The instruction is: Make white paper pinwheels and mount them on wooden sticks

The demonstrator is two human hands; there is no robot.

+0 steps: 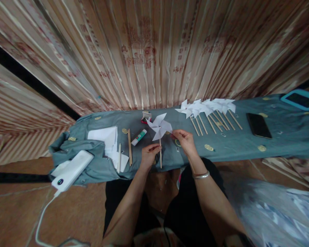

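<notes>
A white paper pinwheel (158, 127) on a wooden stick (160, 159) stands in front of me over the cloth-covered table. My left hand (149, 155) is closed, pinching the stick just below the paper blades. With thumb and fingertips, my right hand (184, 139) pinches the tip of the pinwheel's right blade. A small dark pin head shows at the centre of the blades. To the left of the pinwheel lie a glue stick (139, 137) and a few loose wooden sticks (130, 147). Small red and metallic items (145, 119) sit just behind it, partly hidden by a blade.
Several finished-looking pinwheels (208, 107) lie in an overlapping row at the back right. Beyond them are a black phone (259, 125) and a blue-framed device (301, 99). White paper (105, 135), a white pen (119, 157) and a cabled power bank (73, 169) lie left. A curtain (154, 68) hangs behind.
</notes>
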